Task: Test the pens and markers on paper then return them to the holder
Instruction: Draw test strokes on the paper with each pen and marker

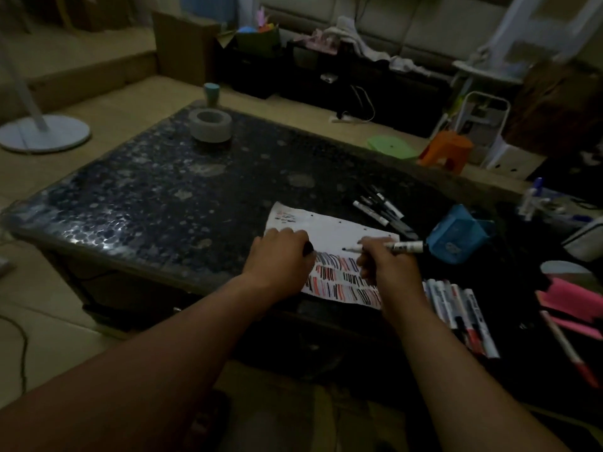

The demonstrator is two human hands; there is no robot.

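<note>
Now right hand (pixel 386 265) grips a marker (pixel 396 247) over the paper (pixel 326 228), left hand (pixel 280 254) pinches a dark cap (pixel 308 248); blue holder (pixel 456 234) at two o'clock, loose markers (pixel 456 309) at four

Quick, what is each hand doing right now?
Left hand: rests on the paper, fingers curled round what looks like a black cap.
Right hand: grips a marker, tip at the paper.

1. A home living room: a pale sofa (pixel 424 24) strewn with clothes (pixel 355 34) lines the far wall.
2. A low dark speckled tabletop (pixel 156 177) stands on tiled floor (pixel 111 102).
3. A standing fan's base (pixel 44 133) and an orange plastic stool (pixel 445 151) sit nearby.
</note>
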